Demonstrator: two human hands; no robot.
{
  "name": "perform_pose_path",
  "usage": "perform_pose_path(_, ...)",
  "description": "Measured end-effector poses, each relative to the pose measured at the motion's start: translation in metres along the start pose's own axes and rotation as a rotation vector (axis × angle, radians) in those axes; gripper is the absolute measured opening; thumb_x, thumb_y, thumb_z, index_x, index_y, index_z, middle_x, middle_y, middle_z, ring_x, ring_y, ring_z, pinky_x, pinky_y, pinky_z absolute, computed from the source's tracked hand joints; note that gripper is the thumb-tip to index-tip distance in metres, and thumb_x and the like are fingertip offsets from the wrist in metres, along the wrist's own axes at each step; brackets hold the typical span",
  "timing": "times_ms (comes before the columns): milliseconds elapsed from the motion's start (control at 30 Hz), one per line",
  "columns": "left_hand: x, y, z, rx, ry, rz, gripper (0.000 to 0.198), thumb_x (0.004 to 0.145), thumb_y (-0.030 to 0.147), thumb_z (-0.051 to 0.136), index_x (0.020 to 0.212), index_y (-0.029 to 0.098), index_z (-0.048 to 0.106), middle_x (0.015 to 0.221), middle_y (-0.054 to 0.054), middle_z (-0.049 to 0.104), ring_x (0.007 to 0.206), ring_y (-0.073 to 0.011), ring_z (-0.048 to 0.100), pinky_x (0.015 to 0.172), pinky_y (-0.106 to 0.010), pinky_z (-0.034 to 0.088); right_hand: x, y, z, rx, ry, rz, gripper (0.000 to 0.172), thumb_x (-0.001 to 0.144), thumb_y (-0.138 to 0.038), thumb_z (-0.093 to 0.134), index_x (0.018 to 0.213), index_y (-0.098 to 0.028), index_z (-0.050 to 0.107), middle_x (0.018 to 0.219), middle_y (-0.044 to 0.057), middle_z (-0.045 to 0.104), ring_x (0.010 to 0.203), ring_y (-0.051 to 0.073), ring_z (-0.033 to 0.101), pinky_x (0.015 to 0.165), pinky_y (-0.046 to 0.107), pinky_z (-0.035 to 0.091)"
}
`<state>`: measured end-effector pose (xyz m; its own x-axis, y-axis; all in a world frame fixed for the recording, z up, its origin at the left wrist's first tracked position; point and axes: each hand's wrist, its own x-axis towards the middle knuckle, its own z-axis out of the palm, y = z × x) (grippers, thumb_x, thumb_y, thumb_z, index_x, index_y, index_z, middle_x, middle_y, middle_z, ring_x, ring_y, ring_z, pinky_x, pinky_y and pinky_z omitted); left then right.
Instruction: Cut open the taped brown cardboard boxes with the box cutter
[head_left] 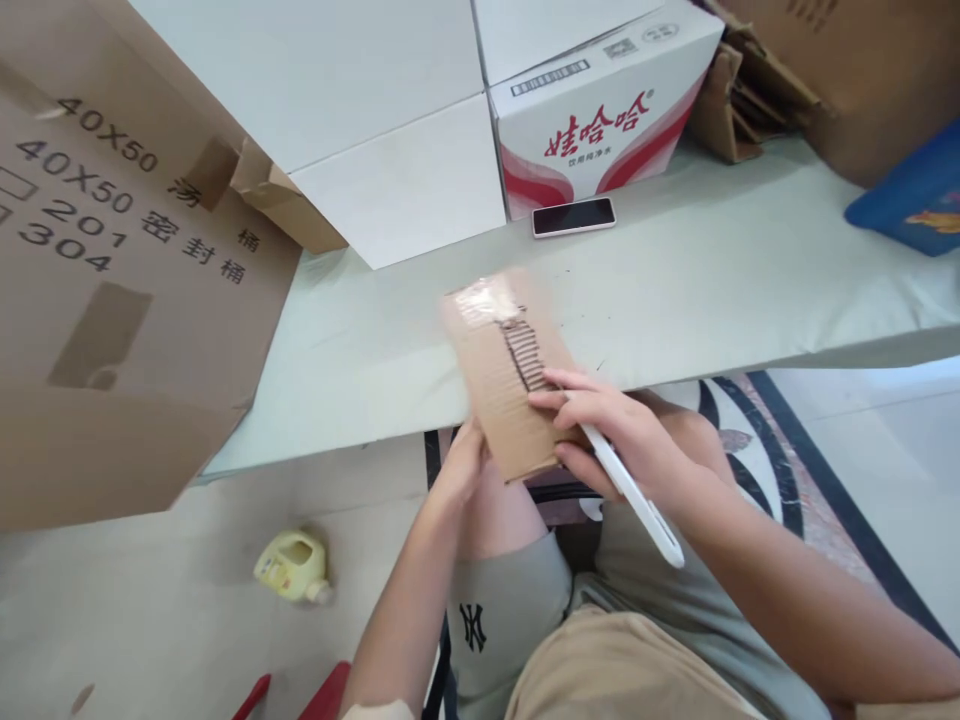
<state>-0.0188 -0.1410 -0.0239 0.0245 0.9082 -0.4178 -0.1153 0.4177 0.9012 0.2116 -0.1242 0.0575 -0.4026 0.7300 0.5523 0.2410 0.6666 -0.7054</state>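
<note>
A piece of brown cardboard (491,375) is tilted over the table's front edge, its far end blurred. Clear shiny tape covers its top left corner, and dark hatched lines with a ladder-like look run down its face. My left hand (470,455) grips the near left edge from below, its fingers mostly hidden behind the cardboard. On the right side, my right hand (611,430) is closed round a slim white box cutter (637,500), its rear end pointing back toward me. Fingertips of that hand rest on the hatched lines; the cutter's front end is hidden by them.
Behind the cardboard, a phone (574,217) lies by a white-and-red carton (600,130) on the pale tablecloth (750,280). White boxes (405,190) and a large carton (127,300) stand left. A blue item (911,200) is at right; a yellow jug (295,565) is on the floor.
</note>
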Motion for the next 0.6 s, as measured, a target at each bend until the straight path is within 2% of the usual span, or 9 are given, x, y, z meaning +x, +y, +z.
perform_pose_path(67,0.008,-0.004,0.003,0.211,-0.014,0.061,0.042,0.09,0.056,0.067,0.115,0.022,0.071,0.119,-0.012,0.078,0.114,-0.032,0.072,0.102,-0.052,0.058,-0.008,0.007,-0.01,-0.057,-0.004,0.115,0.02,0.092,-0.019,0.063,0.109,-0.029,0.061,0.123,0.007,0.079,0.136,0.027,0.065,0.106,0.045,0.059)
perform_pose_path(100,0.011,-0.003,0.001,0.3,0.04,0.122,0.04,0.09,0.053,0.067,0.114,0.021,0.07,0.118,-0.013,0.077,0.111,-0.0308,0.072,0.102,-0.052,0.058,-0.012,0.01,-0.013,-0.072,-0.025,0.142,0.021,0.092,-0.02,0.064,0.111,-0.029,0.061,0.122,0.007,0.079,0.134,0.027,0.066,0.104,0.045,0.061)
perform_pose_path(200,0.02,0.019,-0.008,0.447,0.347,0.381,0.037,0.091,0.047,0.064,0.118,0.021,0.065,0.122,-0.013,0.074,0.115,-0.0279,0.07,0.1,-0.049,0.058,-0.022,0.017,-0.012,-0.058,-0.089,0.102,0.021,0.09,-0.019,0.065,0.108,-0.029,0.063,0.116,0.006,0.081,0.127,0.028,0.071,0.108,0.049,0.059)
perform_pose_path(267,0.028,0.046,-0.008,0.511,0.423,0.574,0.036,0.091,0.043,0.064,0.12,0.022,0.065,0.128,-0.013,0.07,0.124,-0.0266,0.066,0.104,-0.045,0.056,-0.025,0.018,-0.006,-0.041,-0.102,0.058,0.02,0.088,-0.018,0.066,0.104,-0.029,0.063,0.114,0.005,0.081,0.125,0.028,0.071,0.111,0.054,0.055)
perform_pose_path(333,0.04,0.071,-0.002,0.607,0.388,0.696,0.036,0.091,0.041,0.065,0.122,0.023,0.065,0.136,-0.012,0.067,0.131,-0.0262,0.061,0.112,-0.044,0.051,-0.025,0.017,-0.002,-0.038,-0.084,0.051,0.021,0.088,-0.019,0.067,0.106,-0.03,0.063,0.111,0.005,0.082,0.124,0.029,0.071,0.111,0.054,0.055)
perform_pose_path(433,0.061,0.091,0.013,0.622,0.216,0.643,0.036,0.09,0.038,0.067,0.122,0.021,0.064,0.129,-0.012,0.07,0.125,-0.0257,0.064,0.115,-0.044,0.047,-0.024,0.012,-0.004,-0.063,-0.087,0.139,0.021,0.091,-0.025,0.069,0.111,-0.03,0.065,0.114,0.006,0.081,0.128,0.03,0.069,0.109,0.051,0.056)
perform_pose_path(500,0.072,0.09,0.021,0.503,0.15,0.57,0.037,0.091,0.037,0.066,0.123,0.019,0.063,0.129,-0.013,0.069,0.122,-0.0253,0.066,0.112,-0.042,0.049,-0.021,0.01,-0.011,-0.061,-0.09,0.207,0.017,0.095,-0.034,0.067,0.111,-0.03,0.066,0.111,0.005,0.08,0.12,0.029,0.073,0.11,0.05,0.055)
perform_pose_path(533,0.076,0.087,0.024,0.424,0.128,0.543,0.037,0.091,0.037,0.066,0.123,0.019,0.061,0.13,-0.013,0.069,0.12,-0.0247,0.067,0.109,-0.041,0.051,-0.017,0.01,-0.014,-0.046,-0.071,0.237,0.017,0.098,-0.039,0.063,0.112,-0.03,0.066,0.104,0.004,0.08,0.111,0.027,0.076,0.107,0.049,0.057)
perform_pose_path(600,0.08,0.079,0.028,0.278,0.11,0.514,0.035,0.09,0.037,0.066,0.121,0.021,0.06,0.128,-0.011,0.069,0.114,-0.0231,0.068,0.102,-0.037,0.054,-0.002,0.013,-0.02,0.007,0.005,0.291,0.028,0.102,-0.05,0.053,0.118,-0.03,0.065,0.087,0.002,0.077,0.085,0.023,0.077,0.09,0.043,0.062)
